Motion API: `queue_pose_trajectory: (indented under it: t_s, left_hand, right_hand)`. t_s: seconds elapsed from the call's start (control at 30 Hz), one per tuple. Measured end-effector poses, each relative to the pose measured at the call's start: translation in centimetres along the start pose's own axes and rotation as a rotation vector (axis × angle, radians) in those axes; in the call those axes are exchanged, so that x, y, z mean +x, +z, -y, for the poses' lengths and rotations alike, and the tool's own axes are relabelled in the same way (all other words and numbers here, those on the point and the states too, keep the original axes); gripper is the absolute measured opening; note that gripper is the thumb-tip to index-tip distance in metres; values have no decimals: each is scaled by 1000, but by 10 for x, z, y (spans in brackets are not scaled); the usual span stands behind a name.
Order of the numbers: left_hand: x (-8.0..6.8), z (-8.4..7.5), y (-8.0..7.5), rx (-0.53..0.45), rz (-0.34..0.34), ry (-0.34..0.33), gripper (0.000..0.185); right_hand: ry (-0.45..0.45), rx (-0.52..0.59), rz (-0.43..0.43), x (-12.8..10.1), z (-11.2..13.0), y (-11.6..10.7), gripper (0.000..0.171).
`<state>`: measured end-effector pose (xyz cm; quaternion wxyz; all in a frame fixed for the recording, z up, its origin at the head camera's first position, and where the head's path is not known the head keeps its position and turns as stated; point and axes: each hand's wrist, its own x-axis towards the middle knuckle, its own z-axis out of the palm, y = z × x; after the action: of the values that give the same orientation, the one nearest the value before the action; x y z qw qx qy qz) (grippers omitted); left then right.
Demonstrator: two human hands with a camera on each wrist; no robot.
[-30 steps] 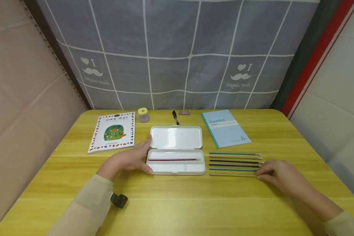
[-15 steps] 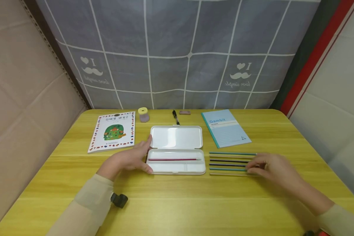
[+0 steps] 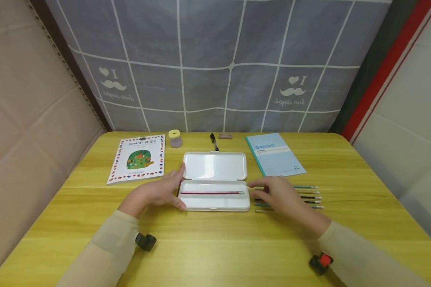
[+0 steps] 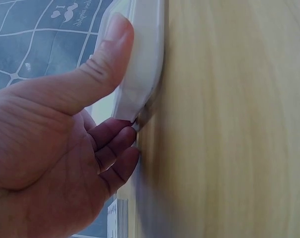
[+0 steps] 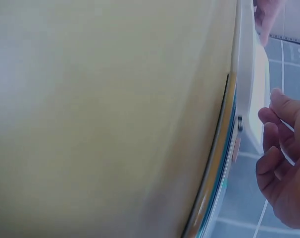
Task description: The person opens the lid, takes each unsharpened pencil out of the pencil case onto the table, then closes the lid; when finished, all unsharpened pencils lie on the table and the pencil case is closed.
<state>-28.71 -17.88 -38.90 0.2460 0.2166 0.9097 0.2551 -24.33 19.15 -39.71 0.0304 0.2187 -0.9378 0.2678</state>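
Study-desk nook, home or staged booth unclear, surroundings screened off. Yellow wood-grain table (image 3: pixel 215 255) across lower frame; grey white-gridded cloth curtain (image 3: pixel 208 44), top; beige fabric sheet (image 3: pixel 28 87), left edge; open white rectangular pencil case (image 3: pixel 214 166), centre; pale-blue "Gambit" notebook (image 3: pixel 275 155), centre right.

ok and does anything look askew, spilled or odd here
Nothing looks spilled or damaged. The blue notebook lies askew, at an angle to the open pencil case and the parallel pencils. Behind the table, the lettering on the curtain reads backwards.
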Motion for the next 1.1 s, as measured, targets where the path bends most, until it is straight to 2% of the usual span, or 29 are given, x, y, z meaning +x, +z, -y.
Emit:
queue_pose_trajectory:
  t_s: [0.27,0.5,0.7,1.1]
  left_hand:
    - [1,-3,-1,0,-8,13,140]
    - [1,-4,-2,0,-5,6,140]
    - [-1,-5,-2,4,-8,1,140]
    - [-1,-5,-1,-5,-4,2,140]
  right_hand:
    - [-19,-67,124,36,18,10,19]
    - [-5,-96,188,47,25,16,18]
    - [8,-127,200,53,30,16,18]
    - [23,-164,163,53,33,30,15]
